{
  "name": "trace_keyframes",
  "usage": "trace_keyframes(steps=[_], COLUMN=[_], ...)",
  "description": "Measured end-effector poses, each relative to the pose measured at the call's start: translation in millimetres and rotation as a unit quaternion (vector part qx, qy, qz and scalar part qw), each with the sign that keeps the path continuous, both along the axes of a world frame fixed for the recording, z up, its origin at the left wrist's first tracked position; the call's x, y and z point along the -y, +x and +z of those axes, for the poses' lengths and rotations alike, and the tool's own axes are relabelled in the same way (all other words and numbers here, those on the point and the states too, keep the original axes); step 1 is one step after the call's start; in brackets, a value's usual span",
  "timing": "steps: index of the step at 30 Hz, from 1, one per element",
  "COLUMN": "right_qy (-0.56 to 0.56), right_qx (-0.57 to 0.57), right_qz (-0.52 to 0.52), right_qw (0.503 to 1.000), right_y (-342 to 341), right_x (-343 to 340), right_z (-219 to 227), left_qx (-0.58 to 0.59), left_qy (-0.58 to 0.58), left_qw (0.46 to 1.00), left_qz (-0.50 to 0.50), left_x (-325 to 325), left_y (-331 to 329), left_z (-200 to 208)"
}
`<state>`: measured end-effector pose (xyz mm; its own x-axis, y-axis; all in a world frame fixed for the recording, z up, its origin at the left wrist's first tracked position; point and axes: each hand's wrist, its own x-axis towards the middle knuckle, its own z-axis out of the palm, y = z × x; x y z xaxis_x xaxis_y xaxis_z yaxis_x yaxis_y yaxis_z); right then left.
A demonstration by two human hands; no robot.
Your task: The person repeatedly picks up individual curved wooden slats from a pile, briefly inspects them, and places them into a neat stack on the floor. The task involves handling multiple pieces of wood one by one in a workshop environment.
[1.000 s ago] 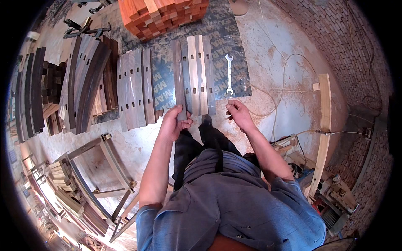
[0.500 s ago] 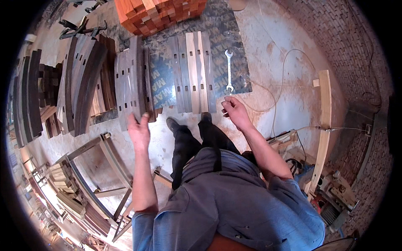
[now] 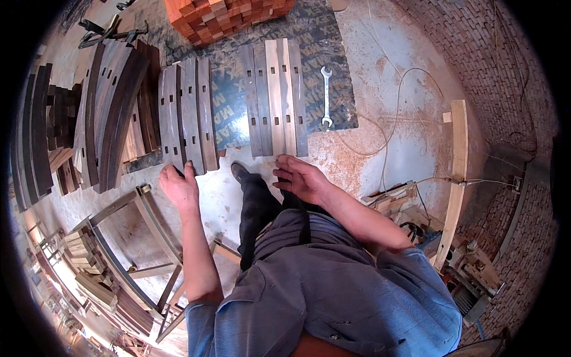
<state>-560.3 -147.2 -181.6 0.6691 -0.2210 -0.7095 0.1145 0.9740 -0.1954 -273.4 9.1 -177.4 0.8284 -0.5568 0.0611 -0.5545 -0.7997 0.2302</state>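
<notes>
My left hand is at the near ends of three dark wooden slats with small rectangular slots, laid side by side. Its thumb and fingers are apart and seem to touch the slat ends; whether they press on them I cannot tell. My right hand hovers with loosely spread, empty fingers just below a second row of slotted slats, where pale and dark wood alternate. To the right of that row lies a double-ended open wrench on the dark printed sheet.
Stacks of curved dark wood pieces stand at the left. A pile of reddish wood blocks is at the far side. A wooden frame stands by my left arm. At the right are an upright timber, a thin cable and a brick wall.
The dark slats under my left hand, bunched and overlapping before, now lie spread side by side. My left hand has shifted slightly left; my right hand has moved left, away from the wrench.
</notes>
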Motion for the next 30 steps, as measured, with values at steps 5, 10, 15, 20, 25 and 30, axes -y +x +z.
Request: trace_keyframes(steps=[5,10,15,20,25,30], right_qy=[0.004,-0.002,0.001,-0.014,-0.078,-0.109], right_qx=[0.02,0.026,0.087,0.059,-0.007,-0.012], right_qz=[-0.063,-0.06,-0.032,0.065,0.08,0.063], right_qw=[0.998,0.998,0.996,0.996,0.994,0.992], right_y=[11,15,23,8,-18,-19], right_x=[-6,-14,-11,0,15,32], right_z=[-12,-1,40,44,32,24], left_qx=[0.105,-0.296,-0.744,-0.788,-0.643,-0.335], left_qy=[-0.071,-0.184,-0.196,-0.221,-0.214,-0.102], left_qw=[0.988,0.928,0.631,0.565,0.734,0.936], left_qz=[-0.093,-0.131,0.099,0.105,0.044,-0.043], left_x=[13,47,109,111,95,79], left_y=[-12,-70,-101,-100,-110,-122], left_z=[17,20,29,17,9,31])
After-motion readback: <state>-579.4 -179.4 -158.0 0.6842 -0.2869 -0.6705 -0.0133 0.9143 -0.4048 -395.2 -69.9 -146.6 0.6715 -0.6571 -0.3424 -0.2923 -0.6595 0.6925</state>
